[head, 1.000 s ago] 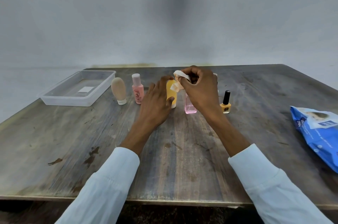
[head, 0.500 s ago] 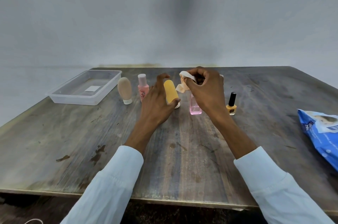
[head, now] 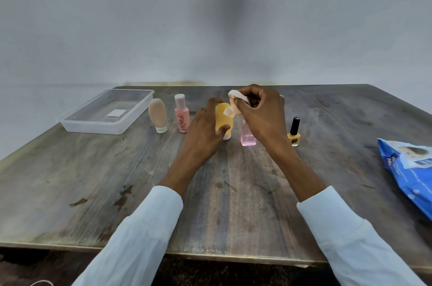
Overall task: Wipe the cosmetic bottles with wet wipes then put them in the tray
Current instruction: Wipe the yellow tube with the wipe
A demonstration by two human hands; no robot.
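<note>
The left hand (head: pixel 205 132) gripped the upright yellow bottle (head: pixel 223 119) standing cap-down, its top just below and touching the wet wipe (head: pixel 233 108) pinched in the right hand (head: pixel 261 115).

I have one view only, the head camera, worn on the person and looking forward and down across the table (head: pixel 70 192) from its near edge. It is wide-angle: the table edges bow and a tall stretch of wall (head: pixel 117 17) fills the upper half. Both sleeves enter from the bottom, so the lens sits close above the arms. The tray (head: pixel 70 122) lies far left, the blue wipes pack (head: pixel 411 169) at the right border, cut off.
</note>
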